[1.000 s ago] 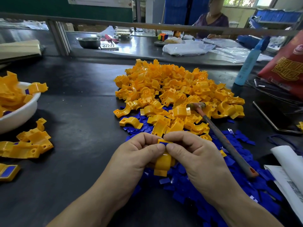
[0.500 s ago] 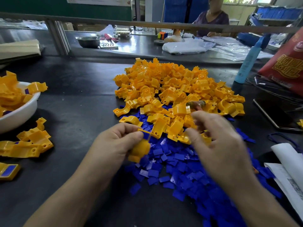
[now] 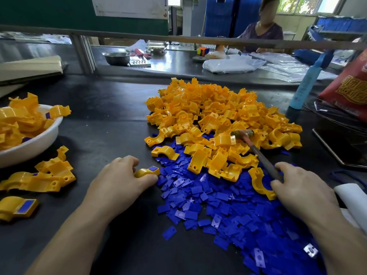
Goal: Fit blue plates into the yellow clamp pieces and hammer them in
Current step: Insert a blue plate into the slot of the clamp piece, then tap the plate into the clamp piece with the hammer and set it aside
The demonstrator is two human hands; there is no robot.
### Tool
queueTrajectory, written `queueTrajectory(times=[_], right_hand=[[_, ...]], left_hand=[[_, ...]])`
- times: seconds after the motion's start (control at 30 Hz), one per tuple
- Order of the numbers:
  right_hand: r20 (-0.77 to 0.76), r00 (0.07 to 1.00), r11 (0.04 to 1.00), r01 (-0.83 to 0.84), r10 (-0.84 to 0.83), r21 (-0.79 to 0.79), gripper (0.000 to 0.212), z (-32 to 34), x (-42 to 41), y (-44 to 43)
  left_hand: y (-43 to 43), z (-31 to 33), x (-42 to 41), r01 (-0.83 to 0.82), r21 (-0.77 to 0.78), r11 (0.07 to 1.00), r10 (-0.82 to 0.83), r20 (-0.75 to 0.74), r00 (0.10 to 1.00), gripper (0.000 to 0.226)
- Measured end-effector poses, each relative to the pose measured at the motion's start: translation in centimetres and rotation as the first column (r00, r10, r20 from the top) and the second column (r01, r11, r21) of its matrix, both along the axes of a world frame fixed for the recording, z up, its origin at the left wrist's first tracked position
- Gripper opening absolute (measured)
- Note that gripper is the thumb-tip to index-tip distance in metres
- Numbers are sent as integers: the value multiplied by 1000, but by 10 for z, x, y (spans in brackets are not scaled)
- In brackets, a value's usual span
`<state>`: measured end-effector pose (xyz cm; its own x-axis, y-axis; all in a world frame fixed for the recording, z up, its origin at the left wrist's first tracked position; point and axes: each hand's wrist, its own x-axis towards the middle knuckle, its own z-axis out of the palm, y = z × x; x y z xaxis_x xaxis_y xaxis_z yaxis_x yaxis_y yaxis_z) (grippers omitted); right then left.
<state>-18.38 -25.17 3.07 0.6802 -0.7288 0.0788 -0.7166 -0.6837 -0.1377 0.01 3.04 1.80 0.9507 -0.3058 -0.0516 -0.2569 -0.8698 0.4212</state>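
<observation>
My left hand [image 3: 123,178] holds a yellow clamp piece [image 3: 147,172] down on the black table, a blue plate seated in its top face. My right hand [image 3: 297,187] closes its fingers round the hammer's handle [image 3: 264,161]; the hammer's head [image 3: 241,133] lies on the big heap of yellow clamp pieces [image 3: 218,118]. A spread of loose blue plates [image 3: 218,199] covers the table between and in front of my hands.
A white bowl [image 3: 33,143] of fitted clamps stands at the left, with more fitted clamps [image 3: 41,178] lying beside it. A blue bottle [image 3: 305,84], a red bag [image 3: 349,86] and a dark tray [image 3: 341,149] crowd the right. White paper [image 3: 353,203] lies at the right edge.
My left hand carried the clamp with its plate leftward and set it down on the table. My right hand let go of the clamp and moved right onto the hammer handle.
</observation>
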Motion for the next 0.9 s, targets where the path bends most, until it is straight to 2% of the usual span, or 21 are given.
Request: queueTrajectory(times=[0.03,0.1,0.17,0.3,0.4,0.47,0.53,0.63,0.77,0.9], right_hand=[[19,1000,1000,-4,4,-22,38,0,0,1],[82,996,998,-25,30,-65,35,4,-1,3],[177,982,997,-65,72,-43,29,9,-1,7],[460,875,962,-237,149,138,23,20,1,32],[597,796,830,-394,94,395,20,27,3,55],[617,782,732,-474,94,489,20,30,4,67],[608,782,692,-515,137,506,24,29,6,75],[577,793,683,-533,198,499,23,24,8,82],[539,798,663,-560,271,496,23,24,8,85],[444,814,646,-572,374,505,24,26,8,87]], left_hand=[[1,2,-1,-7,55,998,6,24,1000,72],[-2,4,-6,2,120,993,-12,82,997,60],[-6,3,-12,27,141,990,-44,120,992,49],[-11,-3,-15,39,142,989,-63,175,982,41],[-6,-4,-8,21,131,991,-47,194,980,39],[1,-3,-1,-7,126,992,-18,199,980,41],[8,-2,6,-34,134,990,8,186,982,42],[10,-3,9,-26,134,991,6,151,989,39],[1,-7,0,98,108,989,-111,128,986,34],[0,-6,-1,126,73,989,-134,111,985,33]])
